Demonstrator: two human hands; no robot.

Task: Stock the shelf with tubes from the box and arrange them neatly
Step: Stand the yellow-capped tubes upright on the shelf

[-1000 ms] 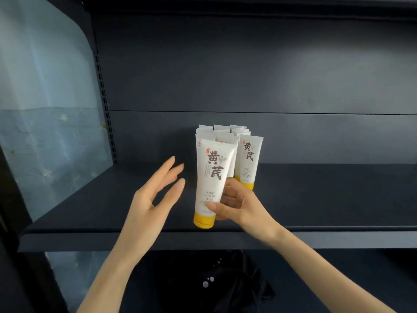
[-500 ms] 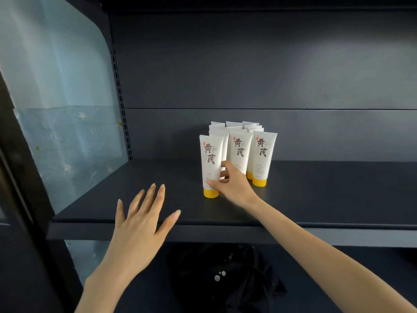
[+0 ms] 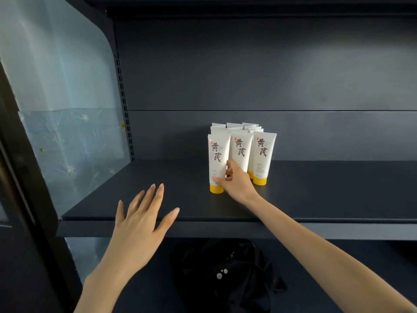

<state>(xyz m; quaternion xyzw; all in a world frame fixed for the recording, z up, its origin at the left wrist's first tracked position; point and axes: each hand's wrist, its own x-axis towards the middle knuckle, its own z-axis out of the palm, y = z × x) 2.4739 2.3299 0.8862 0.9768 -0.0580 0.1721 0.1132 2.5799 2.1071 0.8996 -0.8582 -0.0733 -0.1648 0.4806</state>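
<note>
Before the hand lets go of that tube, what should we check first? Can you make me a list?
1. Is the left front tube standing on its yellow cap? Ok.
2. Does the right hand have hold of it? Ok, it pinches the tube low down.
3. Is it in line with the right front tube? Not ok, it stands nearer the front edge of the shelf.
4. Is the left hand free to help? Ok, it is open and holds nothing.
5. Are there more tubes in the box? Cannot tell, the box is not in view.
</note>
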